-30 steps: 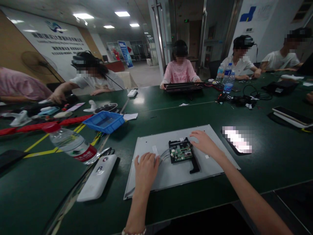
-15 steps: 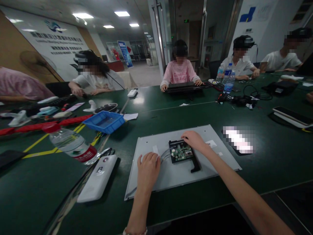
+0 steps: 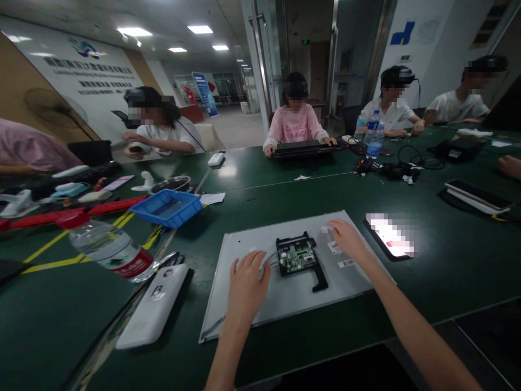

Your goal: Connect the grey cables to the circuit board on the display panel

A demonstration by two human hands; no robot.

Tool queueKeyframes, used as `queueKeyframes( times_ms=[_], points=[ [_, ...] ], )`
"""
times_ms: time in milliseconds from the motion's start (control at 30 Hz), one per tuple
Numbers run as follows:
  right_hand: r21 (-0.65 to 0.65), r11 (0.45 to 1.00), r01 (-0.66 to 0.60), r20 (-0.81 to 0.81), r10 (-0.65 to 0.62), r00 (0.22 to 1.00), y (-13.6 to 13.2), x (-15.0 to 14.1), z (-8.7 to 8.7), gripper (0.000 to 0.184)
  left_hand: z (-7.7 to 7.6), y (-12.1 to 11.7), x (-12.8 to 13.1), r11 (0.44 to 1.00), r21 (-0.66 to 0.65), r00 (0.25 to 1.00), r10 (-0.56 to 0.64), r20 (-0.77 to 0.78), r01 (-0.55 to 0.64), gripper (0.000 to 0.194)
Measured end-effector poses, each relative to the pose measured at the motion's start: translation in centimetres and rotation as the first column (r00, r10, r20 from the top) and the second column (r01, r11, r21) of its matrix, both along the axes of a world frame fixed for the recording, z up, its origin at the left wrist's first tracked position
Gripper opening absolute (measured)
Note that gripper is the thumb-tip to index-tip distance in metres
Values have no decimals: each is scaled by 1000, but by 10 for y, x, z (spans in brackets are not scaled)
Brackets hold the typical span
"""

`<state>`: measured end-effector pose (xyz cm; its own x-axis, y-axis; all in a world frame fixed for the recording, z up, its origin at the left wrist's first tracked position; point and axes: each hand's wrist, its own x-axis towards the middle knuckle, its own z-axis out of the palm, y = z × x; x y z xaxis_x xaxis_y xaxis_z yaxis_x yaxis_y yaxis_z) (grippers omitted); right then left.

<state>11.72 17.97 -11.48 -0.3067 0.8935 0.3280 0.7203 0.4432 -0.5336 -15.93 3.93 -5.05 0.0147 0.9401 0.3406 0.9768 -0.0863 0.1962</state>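
A grey metal panel [image 3: 244, 312] lies flat on the green table in front of me. A green circuit board [image 3: 297, 258] in a black frame sits near its middle, with grey wires running left from it. My left hand [image 3: 246, 284] lies flat on the panel beside those wires, fingers stretched out. My right hand [image 3: 347, 239] rests on the panel to the right of the board, fingers loosely extended next to small white labels [image 3: 336, 248]. Neither hand holds anything.
A lit phone [image 3: 389, 235] lies right of the panel. A white device [image 3: 153, 305], a tipped water bottle [image 3: 106, 247] and a blue tray [image 3: 167, 208] are at the left. Several people sit around the table, with cables [image 3: 393, 168] and bottles [image 3: 373, 134] at the far right.
My right hand has moved off the circuit board's top edge to the right, onto the bare panel by the labels. My left hand stays in place. The view shifted slightly.
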Motion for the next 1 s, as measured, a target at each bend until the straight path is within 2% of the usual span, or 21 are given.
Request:
queueKeyframes(
  times_ms=[133,233,333,400,500,700,867,1000],
  points=[
    [-2,1000,-1,-63,1,998,1,5,2,35,13,20,13,995,-18,985,-94,148,98,43],
    [-16,1000,-26,-71,24,997,0,3,1,31,6,44,18,978,-161,987,-120,102,135,64],
    [-31,998,-61,-46,60,997,0,1,-2,31,-5,60,15,905,-354,972,-232,48,234,83],
    [-39,996,-78,-27,77,997,0,0,-3,32,-10,64,9,862,-417,955,-294,46,286,90],
    [-36,996,-79,-11,79,997,0,2,-3,33,-12,62,-1,836,-431,938,-336,86,339,95],
    [-22,997,-69,20,69,997,-1,7,2,33,-12,61,-8,793,-394,883,-382,274,465,97],
    [-55,996,-70,61,74,995,0,7,0,36,-11,61,-8,781,-388,866,-384,321,490,93],
    [-26,997,-78,114,80,990,6,5,-3,30,-14,60,-9,786,-372,863,-393,317,494,92]
  ],
)
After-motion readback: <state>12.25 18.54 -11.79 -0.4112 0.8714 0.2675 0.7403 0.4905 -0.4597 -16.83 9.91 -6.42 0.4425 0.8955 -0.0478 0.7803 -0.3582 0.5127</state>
